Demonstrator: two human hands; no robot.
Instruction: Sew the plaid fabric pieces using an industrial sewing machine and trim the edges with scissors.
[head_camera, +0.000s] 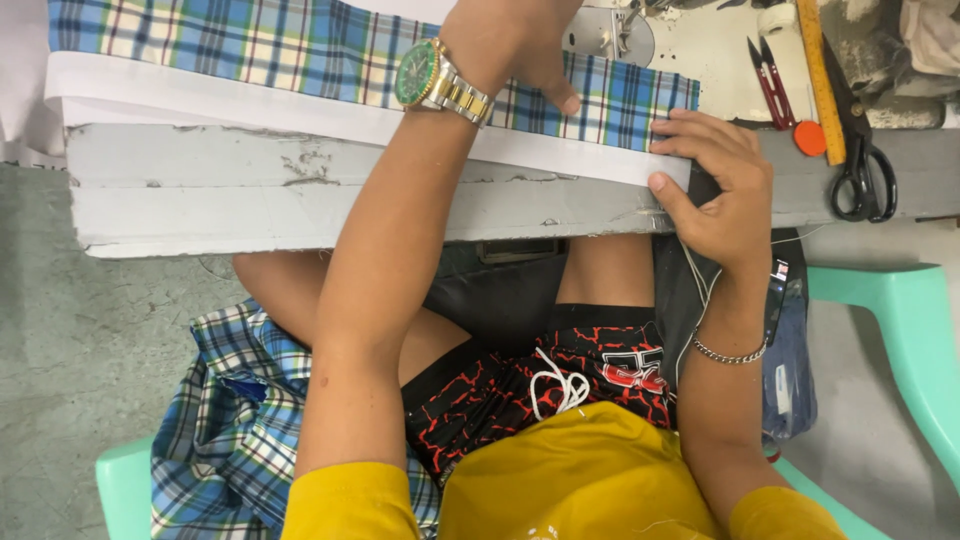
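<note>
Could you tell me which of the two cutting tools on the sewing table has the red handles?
The small thread snips beside the yellow ruler are red; the large scissors right of the ruler have black handles.
</note>
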